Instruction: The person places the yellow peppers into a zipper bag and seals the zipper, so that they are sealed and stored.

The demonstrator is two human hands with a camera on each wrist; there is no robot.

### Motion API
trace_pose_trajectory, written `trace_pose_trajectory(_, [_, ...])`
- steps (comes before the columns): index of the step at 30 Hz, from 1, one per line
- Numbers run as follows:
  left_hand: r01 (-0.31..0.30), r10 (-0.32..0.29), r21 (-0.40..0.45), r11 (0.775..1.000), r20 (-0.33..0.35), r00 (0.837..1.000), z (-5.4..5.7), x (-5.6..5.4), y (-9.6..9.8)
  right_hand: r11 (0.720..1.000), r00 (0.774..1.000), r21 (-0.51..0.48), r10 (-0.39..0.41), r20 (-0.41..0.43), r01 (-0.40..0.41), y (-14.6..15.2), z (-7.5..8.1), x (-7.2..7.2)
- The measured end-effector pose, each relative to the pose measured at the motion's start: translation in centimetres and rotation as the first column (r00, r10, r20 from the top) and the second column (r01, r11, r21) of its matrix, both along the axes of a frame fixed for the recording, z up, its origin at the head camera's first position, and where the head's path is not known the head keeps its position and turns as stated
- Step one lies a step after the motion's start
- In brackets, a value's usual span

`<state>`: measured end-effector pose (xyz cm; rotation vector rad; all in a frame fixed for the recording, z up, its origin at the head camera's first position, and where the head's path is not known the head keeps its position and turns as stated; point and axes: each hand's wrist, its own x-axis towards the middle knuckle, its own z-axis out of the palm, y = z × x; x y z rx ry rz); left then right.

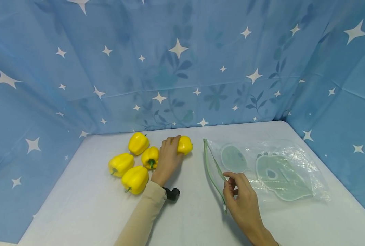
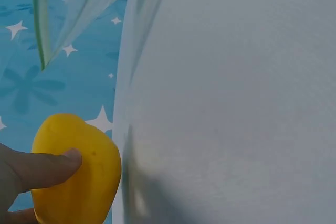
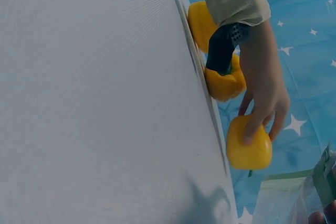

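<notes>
My left hand (image 1: 169,156) grips a yellow bell pepper (image 1: 185,145) between the thumb and the other fingers, near the middle of the table. In the left wrist view the thumb lies across that pepper (image 2: 79,182). My right hand (image 1: 242,200) pinches the edge of a clear zip bag (image 1: 296,150) with green leafy print, on the table's right side. The bag's green-edged mouth (image 1: 207,164) gapes toward the left hand. Only a few right fingertips show at the right wrist view's corner, beside the bag (image 3: 283,192).
Several more yellow bell peppers (image 1: 135,180) lie grouped left of my left hand on the white table (image 1: 77,205). A black wrist strap mount (image 1: 172,194) sits on the left wrist. Blue curtain (image 1: 124,68) with white stars surrounds the table's back and sides.
</notes>
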<state>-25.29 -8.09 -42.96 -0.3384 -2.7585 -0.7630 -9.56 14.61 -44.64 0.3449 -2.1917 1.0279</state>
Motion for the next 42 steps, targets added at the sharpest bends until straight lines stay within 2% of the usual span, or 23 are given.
trace_pose_trajectory(7, [0.005,-0.012,0.095,0.995,0.076,0.997,0.6,0.0,-0.2,1.0,1.0,-0.002,0.002,0.006,-0.002,0.0,0.1,0.1])
trace_pose_trajectory(13, [0.027,-0.054,0.164,0.986,0.166,0.985,1.1,-0.2,-0.6,1.0,1.0,-0.002,0.002,0.011,-0.002,0.0,0.0,0.1])
trace_pose_trajectory(22, [0.006,-0.093,0.289,0.957,0.287,0.954,1.9,-0.5,-1.0,1.0,1.0,-0.008,0.008,0.014,-0.008,-0.2,-0.1,0.0])
trace_pose_trajectory(27, [-0.037,-0.101,0.375,0.926,0.344,0.934,2.1,-0.2,-1.2,1.0,1.0,-0.002,0.007,0.023,-0.007,-0.1,0.0,-0.1])
trace_pose_trajectory(29, [-0.045,-0.108,0.388,0.92,0.363,0.926,2.3,0.1,-1.3,1.0,1.0,0.0,0.004,0.027,-0.004,-0.1,0.1,-0.1])
trace_pose_trajectory(35, [-0.049,-0.115,0.352,0.935,0.43,0.896,2.5,1.0,-1.3,1.0,1.0,-0.002,0.005,0.024,-0.004,-0.1,0.1,-0.1])
trace_pose_trajectory(37, [-0.042,-0.122,0.345,0.938,0.439,0.89,2.5,1.3,-1.3,1.0,1.0,-0.003,0.002,0.025,-0.002,-0.1,0.1,-0.1])
trace_pose_trajectory(42, [-0.034,-0.171,0.406,0.913,0.458,0.873,2.6,2.1,-1.5,1.0,1.0,0.001,-0.005,0.029,0.005,-0.1,0.0,-0.1])
